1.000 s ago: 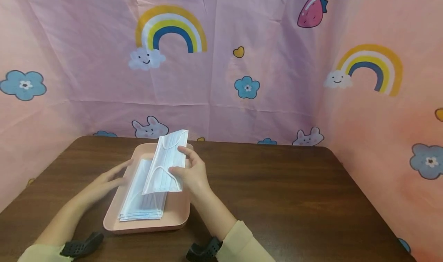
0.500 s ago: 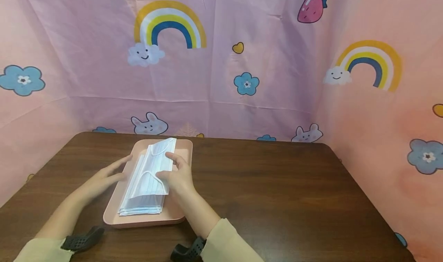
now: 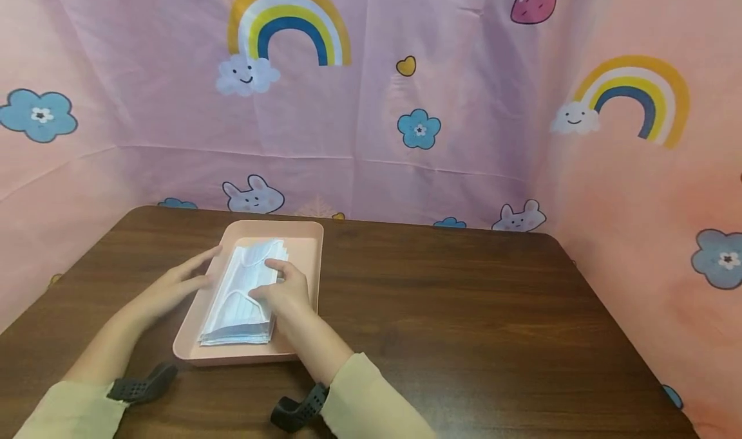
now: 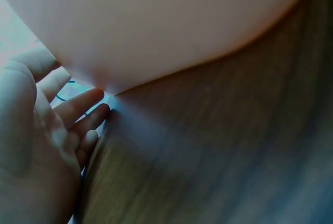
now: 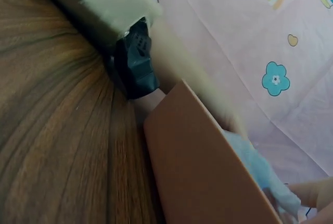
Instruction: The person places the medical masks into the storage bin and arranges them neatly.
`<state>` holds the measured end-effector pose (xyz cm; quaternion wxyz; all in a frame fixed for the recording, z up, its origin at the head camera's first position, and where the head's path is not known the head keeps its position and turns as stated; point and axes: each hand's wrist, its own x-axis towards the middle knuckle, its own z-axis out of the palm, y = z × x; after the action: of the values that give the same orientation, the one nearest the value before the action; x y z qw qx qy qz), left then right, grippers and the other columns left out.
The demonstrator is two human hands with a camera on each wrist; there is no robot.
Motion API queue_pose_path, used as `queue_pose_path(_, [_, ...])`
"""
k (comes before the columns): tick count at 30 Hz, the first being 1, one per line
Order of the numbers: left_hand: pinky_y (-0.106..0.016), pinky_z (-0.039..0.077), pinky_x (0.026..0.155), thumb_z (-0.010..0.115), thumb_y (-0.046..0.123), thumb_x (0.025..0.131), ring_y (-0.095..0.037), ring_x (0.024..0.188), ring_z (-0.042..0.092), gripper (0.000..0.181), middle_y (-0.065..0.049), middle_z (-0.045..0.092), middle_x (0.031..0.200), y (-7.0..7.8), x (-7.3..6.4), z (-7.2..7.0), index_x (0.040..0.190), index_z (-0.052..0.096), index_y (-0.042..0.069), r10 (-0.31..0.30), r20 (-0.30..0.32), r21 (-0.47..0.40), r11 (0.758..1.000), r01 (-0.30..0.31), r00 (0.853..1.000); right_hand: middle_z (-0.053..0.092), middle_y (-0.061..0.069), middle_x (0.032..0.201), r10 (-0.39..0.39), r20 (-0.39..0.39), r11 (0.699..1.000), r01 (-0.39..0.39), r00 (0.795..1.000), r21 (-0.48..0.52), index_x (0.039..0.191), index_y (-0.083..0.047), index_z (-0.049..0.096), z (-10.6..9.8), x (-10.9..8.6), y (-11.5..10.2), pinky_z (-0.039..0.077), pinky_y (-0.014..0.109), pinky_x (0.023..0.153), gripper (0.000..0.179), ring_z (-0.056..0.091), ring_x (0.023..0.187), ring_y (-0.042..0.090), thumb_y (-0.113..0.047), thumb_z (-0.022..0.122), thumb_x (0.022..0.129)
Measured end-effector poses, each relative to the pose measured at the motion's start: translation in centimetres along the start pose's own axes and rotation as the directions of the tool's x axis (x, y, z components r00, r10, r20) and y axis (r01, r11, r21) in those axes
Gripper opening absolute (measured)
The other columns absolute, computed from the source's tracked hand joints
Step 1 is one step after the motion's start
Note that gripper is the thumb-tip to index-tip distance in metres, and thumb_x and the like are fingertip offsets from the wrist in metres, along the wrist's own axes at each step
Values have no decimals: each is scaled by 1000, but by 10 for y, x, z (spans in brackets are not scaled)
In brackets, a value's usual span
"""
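Note:
A pale pink tray (image 3: 306, 246) on the table bears a stack of light blue pleated face masks (image 3: 242, 338). My right hand (image 3: 290, 295) pinches the topmost face mask (image 3: 246, 300) along its right edge, thumb on top. That mask lies low over the stack, nearly lined up with it, its white ear loops uppermost. At the tray's left side my left hand (image 3: 174, 288) rests its extended fingers against the rim. In the left wrist view, those fingers (image 4: 78, 107) lie loosely bent beside the tray's outer wall (image 4: 156, 26).
The dark brown wooden table (image 3: 464, 310) stretches right of the tray. A pink and lilac cloth (image 3: 371, 104) with rainbows and flowers hangs behind and at the sides. Both wrists carry black straps (image 3: 301, 410).
My right hand has lowered the face mask from above the tray and moved it left onto the stack. The left hand has stayed at the tray's left rim.

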<state>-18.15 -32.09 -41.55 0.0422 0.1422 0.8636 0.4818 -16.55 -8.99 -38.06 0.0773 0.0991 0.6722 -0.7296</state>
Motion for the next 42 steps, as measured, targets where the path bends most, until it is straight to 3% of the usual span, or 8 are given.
queue_pose_path(9, [-72, 25, 92, 53, 18, 98, -58, 129, 19, 63, -31, 19, 150, -9, -9, 2, 149, 22, -1, -9, 31, 32, 999, 8, 999, 55, 17, 128, 40, 24, 998, -39, 999, -43, 112, -12, 67, 1, -4, 16, 41, 44, 98, 57, 46, 124, 37, 16, 78, 63])
queue_pose_path(21, [-67, 27, 94, 53, 22, 99, -52, 129, 26, 62, -25, 22, 152, -12, -13, 2, 152, 23, 7, -21, 10, 52, 998, 21, 1000, 60, 11, 121, 23, 27, 972, -16, 999, -233, 117, -8, 66, 3, -9, 17, 45, 42, 94, 59, 52, 118, 32, 9, 83, 63])
queue_pose_path(25, [-70, 23, 94, 53, 21, 99, -51, 132, 20, 63, -25, 21, 152, -11, -11, 1, 152, 22, 7, -17, 6, 31, 999, 17, 1000, 61, 10, 114, -1, 27, 953, 9, 1000, -303, 116, -8, 66, 2, -6, 19, 46, 41, 92, 60, 55, 113, 30, 6, 86, 62])
queue_pose_path(29, [-70, 23, 94, 52, 21, 99, -49, 133, 19, 62, -25, 21, 152, -11, -13, 2, 152, 23, 6, -11, 0, 34, 999, 11, 1000, 62, 6, 115, -33, 42, 896, 48, 999, -442, 117, -11, 67, 2, -6, 20, 45, 36, 92, 60, 55, 112, 25, -3, 89, 61])
queue_pose_path(34, [-57, 36, 92, 50, 21, 100, -50, 124, 36, 60, -28, 24, 150, -13, -15, 5, 151, 24, 4, -6, 13, 83, 997, 5, 1000, 58, 4, 113, -65, 76, 713, 100, 995, -694, 120, -19, 67, -1, -10, 21, 45, 29, 88, 65, 54, 104, 17, -22, 92, 60])
queue_pose_path(36, [-58, 36, 92, 51, 20, 100, -51, 124, 35, 60, -29, 24, 150, -13, -15, 5, 151, 23, 3, -2, 11, 73, 997, 1, 1000, 57, 4, 110, -83, 93, 660, 124, 992, -741, 121, -20, 66, -1, -10, 20, 46, 28, 85, 66, 54, 100, 16, -27, 92, 61])
queue_pose_path(38, [-63, 33, 92, 50, 22, 100, -52, 123, 36, 61, -29, 23, 150, -13, -16, 4, 152, 23, 6, -16, 6, 61, 998, 16, 1000, 56, 3, 108, -97, 104, 644, 142, 990, -752, 121, -21, 66, -1, -10, 19, 45, 27, 84, 65, 52, 97, 15, -30, 91, 61])
queue_pose_path(42, [-71, 26, 91, 51, 23, 100, -56, 127, 27, 62, -28, 20, 151, -13, -17, 1, 152, 21, 6, -31, 13, 34, 999, 30, 999, 56, 1, 107, -91, 103, 688, 137, 991, -713, 121, -20, 66, -3, -12, 17, 44, 26, 86, 65, 51, 98, 14, -30, 91, 62])
